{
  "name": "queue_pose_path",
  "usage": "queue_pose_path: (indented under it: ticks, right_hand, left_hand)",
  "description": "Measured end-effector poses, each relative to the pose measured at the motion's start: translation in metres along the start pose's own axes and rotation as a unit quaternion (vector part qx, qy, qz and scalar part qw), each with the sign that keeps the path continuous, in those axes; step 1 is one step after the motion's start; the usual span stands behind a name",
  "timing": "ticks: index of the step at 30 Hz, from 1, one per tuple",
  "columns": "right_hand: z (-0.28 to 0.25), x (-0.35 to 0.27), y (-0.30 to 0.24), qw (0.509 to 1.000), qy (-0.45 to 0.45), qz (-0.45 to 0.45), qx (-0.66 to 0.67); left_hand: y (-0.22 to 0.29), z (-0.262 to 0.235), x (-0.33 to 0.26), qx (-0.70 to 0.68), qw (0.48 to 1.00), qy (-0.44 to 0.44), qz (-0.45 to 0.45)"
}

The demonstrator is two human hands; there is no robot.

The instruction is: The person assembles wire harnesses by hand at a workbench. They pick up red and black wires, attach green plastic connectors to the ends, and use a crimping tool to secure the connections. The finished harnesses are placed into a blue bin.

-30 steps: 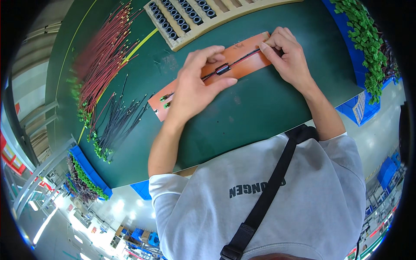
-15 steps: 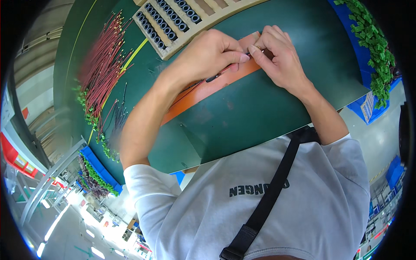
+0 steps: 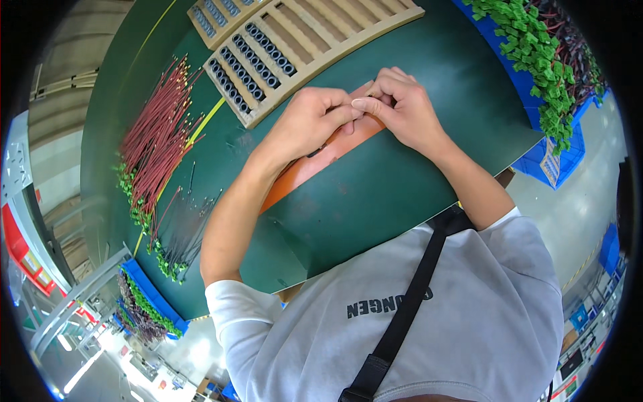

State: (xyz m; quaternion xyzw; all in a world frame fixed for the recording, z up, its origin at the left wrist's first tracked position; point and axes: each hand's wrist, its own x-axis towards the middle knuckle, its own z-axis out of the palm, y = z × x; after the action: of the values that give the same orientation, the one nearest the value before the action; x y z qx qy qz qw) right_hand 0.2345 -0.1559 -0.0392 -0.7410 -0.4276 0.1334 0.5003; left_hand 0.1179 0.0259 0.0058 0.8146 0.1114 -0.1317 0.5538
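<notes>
Over an orange strip-shaped board on the green table, my left hand is closed, with thumb and forefinger pinched. My right hand is pinched too, its thumb and fingertips touching those of the left. The fingers hide what lies between them, so I cannot make out the piece they hold. A small dark part rests on the board just beneath the left hand. The board's far end runs under the right fingers.
A wooden rack with rows of black ring-shaped parts stands beyond my left hand. Red wires with green ends are heaped at left, dark wires nearer. Blue bins of green-tipped wires stand at right.
The view has shifted, so table and rack sit lower in it. My hands have come closer together, and their fingertips now meet.
</notes>
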Motion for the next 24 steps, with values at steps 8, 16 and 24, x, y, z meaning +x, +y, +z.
queue_pose_path:
  ticks: [8, 16, 24]
  right_hand:
    - [0.001, 0.000, 0.004, 0.999, 0.020, 0.007, 0.036]
    - [0.007, 0.001, 0.005, 0.999, 0.029, -0.015, 0.007]
    - [0.010, -0.002, 0.008, 0.998, 0.046, -0.052, -0.009]
  left_hand:
    - [0.006, -0.003, -0.007, -0.069, 0.997, -0.027, 0.019]
    - [0.004, 0.004, -0.003, -0.024, 0.999, 0.012, 0.019]
    - [0.008, 0.003, 0.001, -0.032, 0.999, 0.010, -0.033]
